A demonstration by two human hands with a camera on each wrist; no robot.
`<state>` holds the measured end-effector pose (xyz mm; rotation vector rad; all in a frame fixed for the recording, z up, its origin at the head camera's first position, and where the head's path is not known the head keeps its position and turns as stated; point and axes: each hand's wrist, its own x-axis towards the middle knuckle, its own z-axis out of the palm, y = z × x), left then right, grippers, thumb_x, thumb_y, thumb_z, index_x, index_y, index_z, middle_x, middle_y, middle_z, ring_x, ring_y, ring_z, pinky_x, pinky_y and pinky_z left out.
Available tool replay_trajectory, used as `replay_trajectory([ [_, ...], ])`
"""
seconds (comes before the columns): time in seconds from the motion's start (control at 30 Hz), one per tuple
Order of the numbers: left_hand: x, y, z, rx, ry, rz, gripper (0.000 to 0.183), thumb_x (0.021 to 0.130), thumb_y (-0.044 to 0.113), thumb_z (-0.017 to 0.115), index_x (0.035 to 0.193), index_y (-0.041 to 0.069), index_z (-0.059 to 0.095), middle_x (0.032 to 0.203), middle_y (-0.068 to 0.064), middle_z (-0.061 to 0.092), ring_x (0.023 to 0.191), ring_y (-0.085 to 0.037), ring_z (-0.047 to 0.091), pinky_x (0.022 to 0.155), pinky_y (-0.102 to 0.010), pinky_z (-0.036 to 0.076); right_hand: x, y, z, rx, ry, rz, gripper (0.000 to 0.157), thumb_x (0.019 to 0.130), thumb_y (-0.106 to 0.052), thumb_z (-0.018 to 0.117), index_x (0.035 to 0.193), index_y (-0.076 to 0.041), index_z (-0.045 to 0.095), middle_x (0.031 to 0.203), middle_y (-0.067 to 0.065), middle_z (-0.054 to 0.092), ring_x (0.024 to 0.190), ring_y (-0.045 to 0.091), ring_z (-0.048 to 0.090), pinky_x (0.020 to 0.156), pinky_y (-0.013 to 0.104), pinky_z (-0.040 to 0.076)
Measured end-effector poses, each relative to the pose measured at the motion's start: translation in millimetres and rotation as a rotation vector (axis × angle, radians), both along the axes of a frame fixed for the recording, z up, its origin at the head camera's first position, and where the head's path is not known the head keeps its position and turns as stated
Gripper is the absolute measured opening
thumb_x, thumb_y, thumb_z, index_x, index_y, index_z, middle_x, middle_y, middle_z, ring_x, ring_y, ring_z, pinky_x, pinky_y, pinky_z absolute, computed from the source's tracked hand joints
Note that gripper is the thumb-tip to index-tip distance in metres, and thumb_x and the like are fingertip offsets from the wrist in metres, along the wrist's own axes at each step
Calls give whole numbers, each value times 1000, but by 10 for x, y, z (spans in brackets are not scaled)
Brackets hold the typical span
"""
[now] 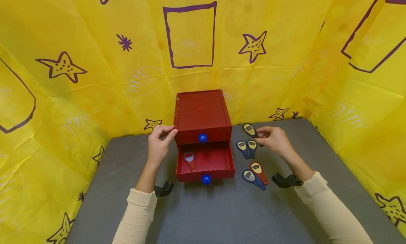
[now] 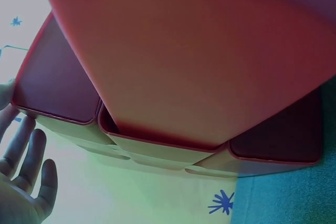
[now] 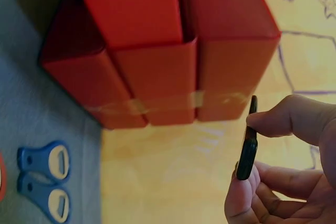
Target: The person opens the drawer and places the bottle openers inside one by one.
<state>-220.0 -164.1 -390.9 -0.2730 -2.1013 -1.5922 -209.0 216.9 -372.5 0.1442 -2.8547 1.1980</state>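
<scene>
My right hand [image 1: 275,141] pinches a black bottle opener [image 1: 248,129] with a yellow face between thumb and fingers, raised beside the red drawer unit [image 1: 203,108]. The right wrist view shows that opener [image 3: 247,153] edge-on. My left hand [image 1: 158,145] touches the unit's upper left side with its fingertips; in the left wrist view its other fingers [image 2: 31,161] extend loosely. The unit's middle drawer [image 1: 219,159] is pulled out, and a red bottle opener [image 1: 189,161] lies inside at the left. Blue round knobs [image 1: 206,179] sit on the drawer fronts.
Right of the unit, two blue bottle openers [image 1: 243,149] lie side by side on the grey table [image 1: 203,216]. Nearer me, a red opener [image 1: 258,171] lies against another blue one [image 1: 253,179]. Yellow patterned cloth [image 1: 142,61] stands behind and at both sides.
</scene>
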Motion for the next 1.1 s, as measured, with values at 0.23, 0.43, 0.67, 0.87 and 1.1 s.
replay_trajectory([
  [0.23, -26, -14, -42, -1, 18, -9, 23, 85, 11, 75, 103, -2, 72, 104, -17, 65, 92, -3, 57, 85, -15, 49, 96, -123, 99, -34, -13, 68, 34, 82, -14, 73, 110, 4, 69, 91, 16, 70, 79, 19, 63, 62, 23, 50],
  [0.43, -30, -16, -46, 4, 25, -10, 22, 84, 10, 75, 103, -3, 72, 103, -17, 65, 91, -2, 57, 84, -13, 49, 153, -230, 121, -47, 0, 152, 32, 80, -12, 76, 107, 4, 70, 87, 12, 68, 77, 17, 61, 66, 20, 50],
  [0.67, -36, -10, -51, 21, 29, -11, 22, 84, 8, 76, 102, -3, 72, 101, -13, 66, 90, -2, 58, 83, -13, 50, 227, -340, 103, -53, 20, 221, 29, 78, -8, 77, 104, 4, 70, 83, 10, 67, 74, 16, 60, 67, 19, 50],
  [0.87, -39, 5, -46, 13, 23, -4, 21, 84, 9, 75, 101, -4, 72, 102, -17, 65, 90, -1, 58, 83, -13, 49, 279, -459, 106, -68, 23, 289, 28, 77, -6, 77, 102, 5, 70, 81, 9, 66, 73, 15, 58, 65, 19, 50],
  [1.1, -27, 25, -27, 24, -9, 21, 21, 84, 1, 73, 103, -8, 71, 104, -24, 63, 89, 3, 55, 83, -13, 48, 311, -676, 63, -28, -8, 355, 27, 77, -8, 78, 100, 3, 71, 81, 7, 66, 73, 11, 57, 68, 19, 50],
])
